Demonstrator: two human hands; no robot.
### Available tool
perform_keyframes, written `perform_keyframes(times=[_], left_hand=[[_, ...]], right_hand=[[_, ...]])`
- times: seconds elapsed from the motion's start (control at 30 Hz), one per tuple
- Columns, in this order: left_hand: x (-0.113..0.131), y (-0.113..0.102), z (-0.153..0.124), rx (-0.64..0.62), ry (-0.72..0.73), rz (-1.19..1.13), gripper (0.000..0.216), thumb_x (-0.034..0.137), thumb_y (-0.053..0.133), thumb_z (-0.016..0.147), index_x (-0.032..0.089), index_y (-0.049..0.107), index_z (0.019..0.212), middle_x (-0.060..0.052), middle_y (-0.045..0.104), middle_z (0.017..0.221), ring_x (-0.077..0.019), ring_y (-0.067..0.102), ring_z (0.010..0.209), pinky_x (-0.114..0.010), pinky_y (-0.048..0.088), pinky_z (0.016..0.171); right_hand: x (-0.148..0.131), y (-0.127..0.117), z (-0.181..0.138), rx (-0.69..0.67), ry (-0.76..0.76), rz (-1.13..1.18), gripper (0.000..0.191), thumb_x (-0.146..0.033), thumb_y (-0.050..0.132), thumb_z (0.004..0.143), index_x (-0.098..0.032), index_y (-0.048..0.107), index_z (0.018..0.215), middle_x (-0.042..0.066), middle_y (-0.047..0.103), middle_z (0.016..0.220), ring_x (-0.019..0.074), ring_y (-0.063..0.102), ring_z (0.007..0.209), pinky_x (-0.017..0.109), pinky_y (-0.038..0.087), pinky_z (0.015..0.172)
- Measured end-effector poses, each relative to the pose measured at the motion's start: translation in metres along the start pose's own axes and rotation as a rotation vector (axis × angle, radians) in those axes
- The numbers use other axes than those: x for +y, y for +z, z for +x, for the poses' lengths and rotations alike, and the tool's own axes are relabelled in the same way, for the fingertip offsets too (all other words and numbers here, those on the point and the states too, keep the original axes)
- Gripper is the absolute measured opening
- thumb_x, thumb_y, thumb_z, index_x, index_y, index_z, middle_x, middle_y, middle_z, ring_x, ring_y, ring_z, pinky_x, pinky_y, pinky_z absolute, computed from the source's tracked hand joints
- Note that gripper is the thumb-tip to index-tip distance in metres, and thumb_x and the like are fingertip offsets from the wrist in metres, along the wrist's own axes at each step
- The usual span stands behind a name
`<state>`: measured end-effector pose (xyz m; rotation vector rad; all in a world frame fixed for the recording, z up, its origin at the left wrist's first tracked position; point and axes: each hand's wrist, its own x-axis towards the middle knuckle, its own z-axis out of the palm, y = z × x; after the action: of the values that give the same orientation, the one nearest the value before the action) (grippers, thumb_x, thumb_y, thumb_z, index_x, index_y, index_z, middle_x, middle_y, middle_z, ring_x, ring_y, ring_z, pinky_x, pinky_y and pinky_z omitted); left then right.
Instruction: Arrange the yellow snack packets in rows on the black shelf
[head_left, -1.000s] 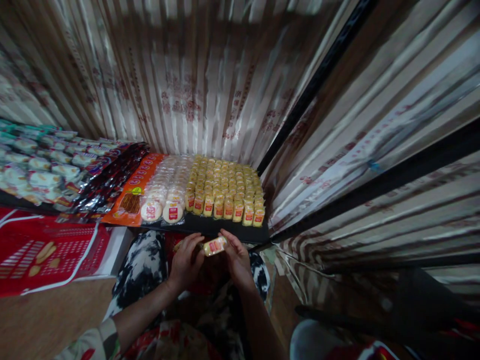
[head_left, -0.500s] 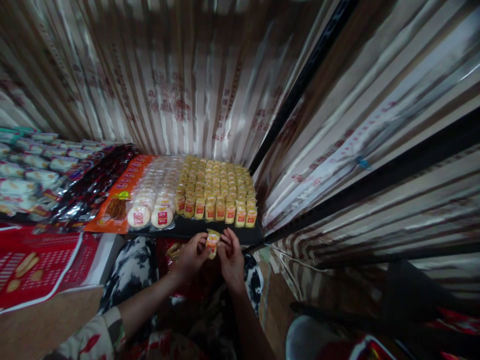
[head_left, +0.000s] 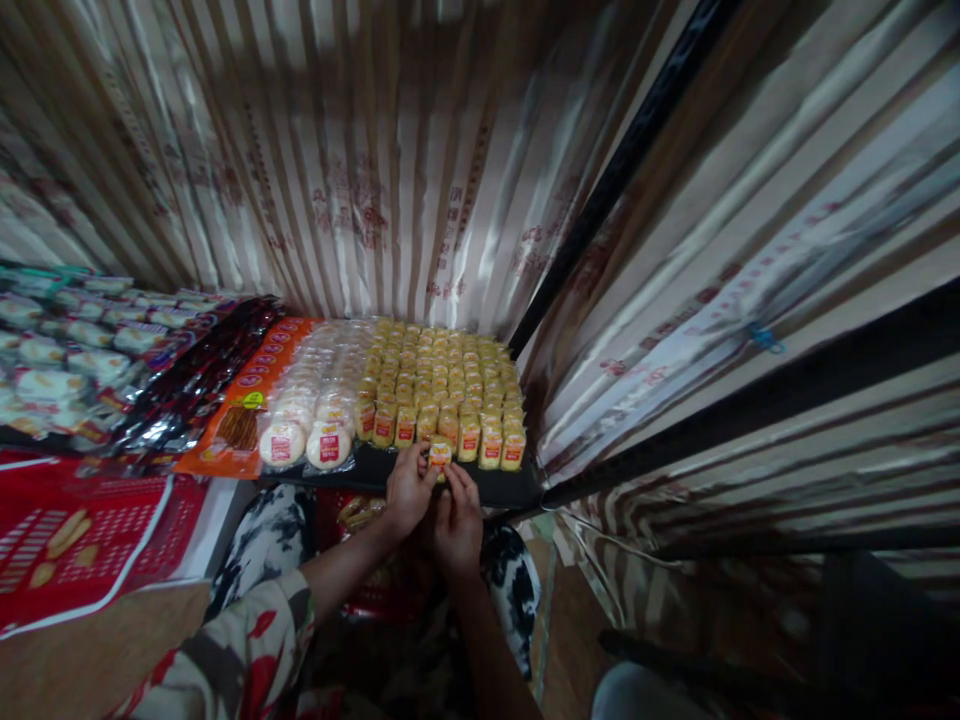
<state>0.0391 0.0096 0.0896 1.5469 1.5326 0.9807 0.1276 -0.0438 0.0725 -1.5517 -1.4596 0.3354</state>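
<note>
A small yellow wrapped snack with a red label point(head_left: 439, 455) stands upright at the front edge of a dark shelf point(head_left: 495, 487). My left hand point(head_left: 409, 490) and my right hand point(head_left: 455, 520) both pinch it from below, fingers closed on it. Just behind it, rows of several like yellow snack packs point(head_left: 442, 385) fill the shelf's right part. To their left lie round white cakes with red labels point(head_left: 307, 440).
An orange packet point(head_left: 240, 425), dark shiny packets point(head_left: 202, 375) and white-green packets point(head_left: 60, 350) lie further left. A red and white box point(head_left: 82, 520) sits at lower left. Striped paper-covered walls point(head_left: 420, 180) and black bars point(head_left: 622, 160) close in the back and right.
Both hands have risen from my lap to the shelf's front edge. The snack has turned from lying sideways to upright and now meets the front row.
</note>
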Motion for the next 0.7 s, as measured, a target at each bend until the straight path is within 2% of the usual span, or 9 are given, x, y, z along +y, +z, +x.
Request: perform_keyframes(times=[0.17,0.4,0.7], left_hand=[[0.007,0.012,0.008,0.0,-0.004,0.076,0.029,0.021,0.053,0.079,0.02,0.056,0.108,-0.003,0.054,0.086,-0.0161,0.053,0.079,-0.027,0.043,0.076],[0.007,0.015,0.008,0.013,0.0,0.151,0.032,0.018,0.05,0.08,0.021,0.054,0.111,-0.002,0.057,0.09,-0.0158,0.055,0.086,-0.026,0.043,0.08],[-0.006,0.021,0.004,0.071,0.078,0.008,0.028,0.014,0.046,0.079,0.017,0.049,0.107,-0.001,0.056,0.084,-0.0125,0.057,0.075,-0.026,0.047,0.076]], right_hand=[[0.013,0.002,0.01,0.01,-0.006,-0.049,0.039,-0.027,0.029,0.09,-0.015,0.055,0.117,0.015,0.051,0.119,0.0242,0.045,0.115,0.044,0.037,0.098],[0.026,0.009,0.015,0.045,-0.062,-0.085,0.038,-0.024,0.029,0.091,-0.015,0.052,0.12,0.015,0.052,0.121,0.0232,0.044,0.117,0.045,0.039,0.096],[0.029,0.011,0.015,0.083,-0.096,-0.111,0.037,-0.022,0.03,0.091,-0.016,0.05,0.122,0.015,0.049,0.121,0.0232,0.044,0.117,0.044,0.041,0.093]])
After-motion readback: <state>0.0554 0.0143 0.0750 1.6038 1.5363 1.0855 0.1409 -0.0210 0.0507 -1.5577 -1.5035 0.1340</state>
